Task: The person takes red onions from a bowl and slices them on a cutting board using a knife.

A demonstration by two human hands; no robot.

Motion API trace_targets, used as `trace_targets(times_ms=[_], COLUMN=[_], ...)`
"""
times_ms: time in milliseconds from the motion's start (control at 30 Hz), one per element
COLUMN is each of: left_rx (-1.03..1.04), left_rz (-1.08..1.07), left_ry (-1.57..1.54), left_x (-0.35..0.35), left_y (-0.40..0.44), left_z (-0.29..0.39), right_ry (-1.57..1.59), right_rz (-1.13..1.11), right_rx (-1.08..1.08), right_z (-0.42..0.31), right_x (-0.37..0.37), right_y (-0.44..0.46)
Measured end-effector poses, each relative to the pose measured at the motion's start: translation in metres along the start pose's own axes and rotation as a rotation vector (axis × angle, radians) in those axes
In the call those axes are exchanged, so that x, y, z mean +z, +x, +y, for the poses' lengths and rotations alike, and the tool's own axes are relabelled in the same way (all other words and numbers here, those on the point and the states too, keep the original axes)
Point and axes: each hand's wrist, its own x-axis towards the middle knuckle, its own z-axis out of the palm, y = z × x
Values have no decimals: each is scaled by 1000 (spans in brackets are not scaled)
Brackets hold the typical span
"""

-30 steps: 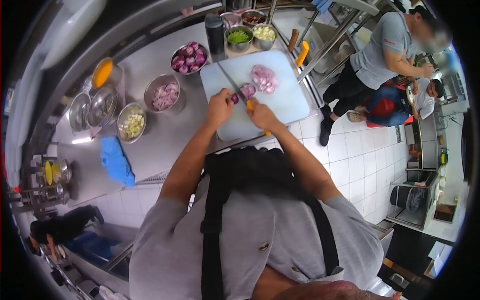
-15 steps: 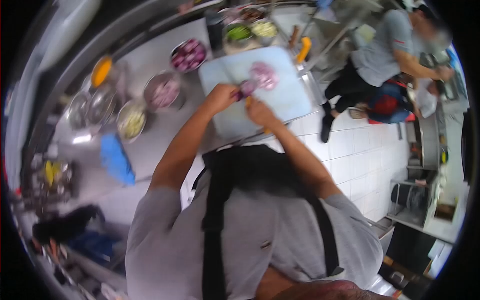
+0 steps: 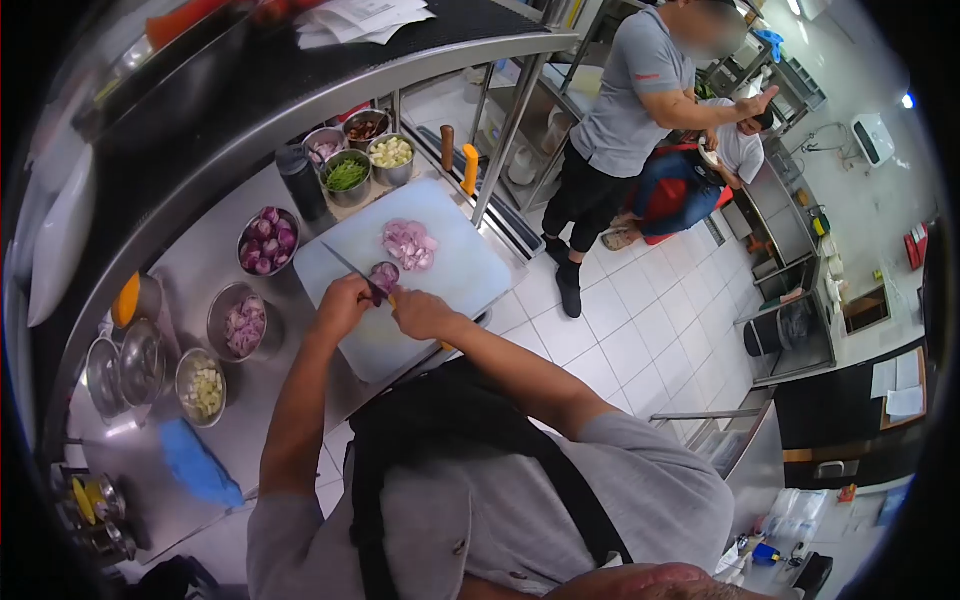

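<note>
My right hand (image 3: 424, 315) is wrapped round the yellow handle of a knife (image 3: 348, 262), whose blade points up and left over the white cutting board (image 3: 450, 210). Beside it, the fingers of my left hand (image 3: 343, 306) are closed on a piece of purple onion (image 3: 377, 292) at the blade. Sliced onion (image 3: 384, 274) lies against the knife's other side. A pile of onion slices (image 3: 409, 245) rests farther up the board. Left of the board are a bowl of peeled purple onions (image 3: 268, 241) and a pot of cut onion (image 3: 244, 325).
Pots of green herbs (image 3: 347, 174) and pale chopped pieces (image 3: 391, 153) stand behind the board, near a dark bottle (image 3: 300, 183). A blue cloth (image 3: 199, 463) lies at the table's front. A person in grey (image 3: 630, 90) stands right; another person (image 3: 740, 150) sits beyond.
The view has swung and tilted, so the board and both my hands appear lower and farther left. The standing person has raised an open hand. My hands keep their holds.
</note>
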Motion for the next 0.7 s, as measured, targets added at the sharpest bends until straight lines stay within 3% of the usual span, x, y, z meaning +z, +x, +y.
trace_targets(times_ms=[33,133,200,233,267,333,467,533,567,700], left_rx=[11,129,72,63,27,17,52,110,89,30], left_rz=[7,19,-17,-40,-44,-56,-26,7,-2,-31], left_ry=[9,213,135,175,173,127,116,121,117,118], left_x=[1,10,0,0,2,-3,0,5,5,-2], left_y=[-1,4,5,5,5,2,3,2,0,2], left_z=[-4,-28,-11,-14,-20,-15,-19,-33,-32,-20], right_ry=[-3,-147,-464,-250,-78,-22,-47,-12,61,-79], right_rz=[-30,116,235,224,22,-69,-37,-72,-178,-37], right_rx=[-6,-140,-446,-464,-132,31,52,23,122,56], right_z=[-6,43,71,77,29,-18,3,-14,-26,-8], right_x=[-10,63,79,71,26,-22,20,-10,-26,17], right_y=[-3,19,28,30,12,-9,9,1,-2,6])
